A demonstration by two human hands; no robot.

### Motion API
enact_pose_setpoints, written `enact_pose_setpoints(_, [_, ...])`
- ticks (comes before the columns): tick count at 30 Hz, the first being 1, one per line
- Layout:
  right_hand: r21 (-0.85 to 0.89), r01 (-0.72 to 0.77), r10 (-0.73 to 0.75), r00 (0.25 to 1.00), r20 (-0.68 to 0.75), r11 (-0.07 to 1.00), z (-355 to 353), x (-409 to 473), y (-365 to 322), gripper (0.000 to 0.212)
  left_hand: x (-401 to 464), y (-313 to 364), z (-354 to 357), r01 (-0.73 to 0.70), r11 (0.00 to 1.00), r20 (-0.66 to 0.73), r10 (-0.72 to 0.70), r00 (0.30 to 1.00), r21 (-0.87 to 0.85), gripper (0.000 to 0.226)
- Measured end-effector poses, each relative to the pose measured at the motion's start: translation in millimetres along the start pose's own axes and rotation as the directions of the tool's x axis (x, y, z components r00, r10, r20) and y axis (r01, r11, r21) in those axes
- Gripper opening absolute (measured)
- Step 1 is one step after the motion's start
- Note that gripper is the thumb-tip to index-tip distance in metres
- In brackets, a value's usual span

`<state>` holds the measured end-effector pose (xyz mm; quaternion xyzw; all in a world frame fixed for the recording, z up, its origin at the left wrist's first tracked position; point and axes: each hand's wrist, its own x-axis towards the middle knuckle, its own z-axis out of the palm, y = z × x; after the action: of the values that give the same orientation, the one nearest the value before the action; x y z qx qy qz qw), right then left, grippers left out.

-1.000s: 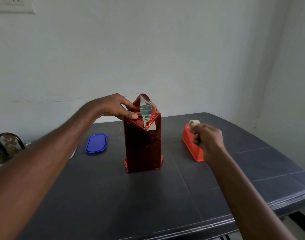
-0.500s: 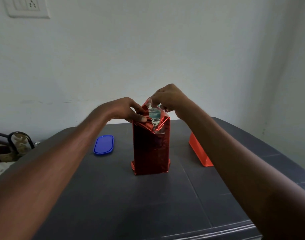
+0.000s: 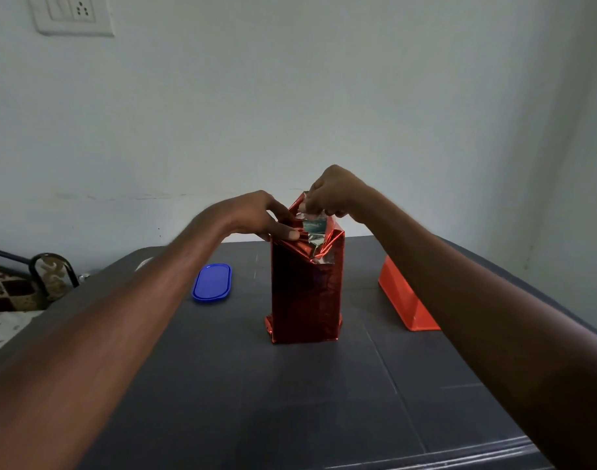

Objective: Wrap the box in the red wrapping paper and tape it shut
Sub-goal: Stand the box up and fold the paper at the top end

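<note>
Both arms reach forward; the left grip point(image 3: 270, 220) pinches with thumb and fingers, the right grip point(image 3: 331, 195) curled, pinching just beside it.

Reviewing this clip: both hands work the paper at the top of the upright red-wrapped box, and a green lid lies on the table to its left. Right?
Not quite. The lid is blue, not green, as the head view shows. The rest holds: the left hand and right hand both work the paper atop the upright red-wrapped box.
</note>
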<state>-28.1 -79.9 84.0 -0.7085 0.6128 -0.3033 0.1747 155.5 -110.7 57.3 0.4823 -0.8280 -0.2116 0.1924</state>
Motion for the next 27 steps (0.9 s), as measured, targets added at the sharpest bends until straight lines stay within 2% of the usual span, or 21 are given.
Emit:
enact_pose_setpoints(4, [-0.15, -0.024, 0.033, 0.998, 0.06, 0.988, 3, 6, -7, 0.026, -2, 1, 0, -0.007, 1.0, 0.018, 0.007, 1.0, 0.004, 0.041])
enact_pose_setpoints(8, [-0.226, -0.033, 0.048, 0.997, 0.06, 0.974, 8, 10, -13, 0.021, -1, -1, 0, 0.012, 1.0, 0.007, -0.012, 1.0, -0.009, 0.041])
enact_pose_setpoints(11, [-0.263, -0.053, 0.07, 0.996, 0.053, 0.963, 15, 13, -10, 0.018, -2, -2, -1, 0.015, 1.0, 0.009, -0.015, 1.0, 0.011, 0.032])
enact_pose_setpoints(16, [-0.383, -0.011, 0.002, 1.0, -0.025, 0.924, 20, 12, -8, 0.031, -4, -1, -1, 0.009, 1.0, 0.008, -0.009, 1.0, 0.017, 0.041])
enact_pose_setpoints(21, [-0.464, 0.03, -0.092, 0.99, -0.111, 0.885, 20, 2, -2, 0.036, -4, 0, 0, -0.009, 0.999, 0.004, 0.009, 1.0, 0.039, 0.037])
enact_pose_setpoints(24, [-0.431, 0.15, -0.286, 0.92, -0.269, 0.89, 23, -7, 4, 0.024, -4, 0, 0, 0.003, 1.0, -0.003, -0.003, 1.0, 0.025, 0.038])
enact_pose_setpoints(25, [-0.387, 0.161, -0.313, 0.875, -0.369, 0.908, 24, -10, 6, 0.023, -4, 1, -1, 0.008, 1.0, -0.001, -0.008, 1.0, 0.017, 0.042])
enact_pose_setpoints(27, [-0.303, 0.118, -0.271, 0.8, -0.535, 0.946, 24, -13, 10, 0.03, -4, 1, -1, -0.004, 1.0, 0.006, 0.004, 1.0, 0.021, 0.046])
